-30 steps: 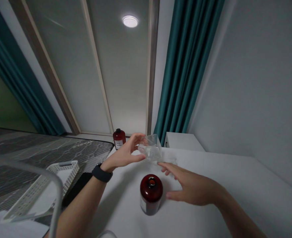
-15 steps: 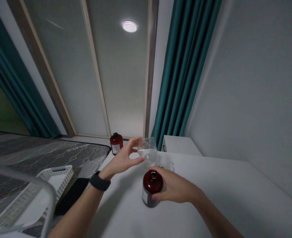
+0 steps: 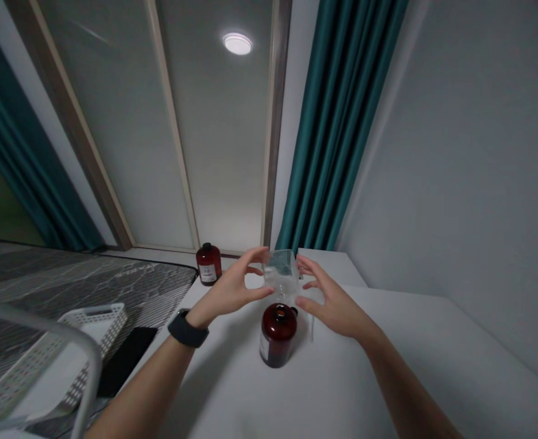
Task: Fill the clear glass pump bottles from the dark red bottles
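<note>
My left hand (image 3: 232, 289), with a dark watch on its wrist, grips a clear square container (image 3: 281, 274) between thumb and fingers and holds it above a dark red bottle (image 3: 276, 334). The bottle stands upright with its mouth uncapped on the white table (image 3: 387, 378). On the container's right side is my right hand (image 3: 330, 299), fingers spread; whether they touch it I cannot make out.
A second dark red bottle (image 3: 208, 263) with a black cap stands at the table's far left. A white slotted basket (image 3: 81, 341) and a black flat object (image 3: 125, 366) lie at the left. Teal curtains (image 3: 337, 134) hang behind; a white box (image 3: 330, 265) sits beyond the hands.
My right hand let go of the open bottle and rose to the right side of the clear container. The left hand brought the container over the bottle's mouth.
</note>
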Available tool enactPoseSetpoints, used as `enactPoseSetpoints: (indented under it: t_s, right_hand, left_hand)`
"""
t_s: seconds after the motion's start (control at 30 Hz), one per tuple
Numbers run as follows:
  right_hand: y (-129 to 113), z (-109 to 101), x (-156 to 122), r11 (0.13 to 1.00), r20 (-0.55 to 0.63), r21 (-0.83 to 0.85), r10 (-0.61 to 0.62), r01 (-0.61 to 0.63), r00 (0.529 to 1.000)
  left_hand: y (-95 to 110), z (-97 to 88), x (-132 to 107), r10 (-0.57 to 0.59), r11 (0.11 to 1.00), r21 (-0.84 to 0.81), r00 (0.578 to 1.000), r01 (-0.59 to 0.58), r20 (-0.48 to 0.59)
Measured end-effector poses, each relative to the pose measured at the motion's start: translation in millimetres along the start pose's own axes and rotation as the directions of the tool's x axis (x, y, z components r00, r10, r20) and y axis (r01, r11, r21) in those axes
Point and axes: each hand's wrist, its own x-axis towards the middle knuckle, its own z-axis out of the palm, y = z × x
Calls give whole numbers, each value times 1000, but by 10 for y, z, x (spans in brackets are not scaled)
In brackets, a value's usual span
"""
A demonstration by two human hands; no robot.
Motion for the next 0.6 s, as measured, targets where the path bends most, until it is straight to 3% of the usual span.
enactPoseSetpoints:
  t_s: [0.17, 0.6]
  right_hand:
    - [-90, 1, 62, 989, 26, -87, -117, 119, 993]
    - [-86, 47, -29, 979, -14, -152, -139, 135, 990]
  left_hand:
    - [88, -55, 37, 73, 997, 24, 996, -75, 44]
    - [162, -46, -23, 95, 977, 179, 988, -116, 121]
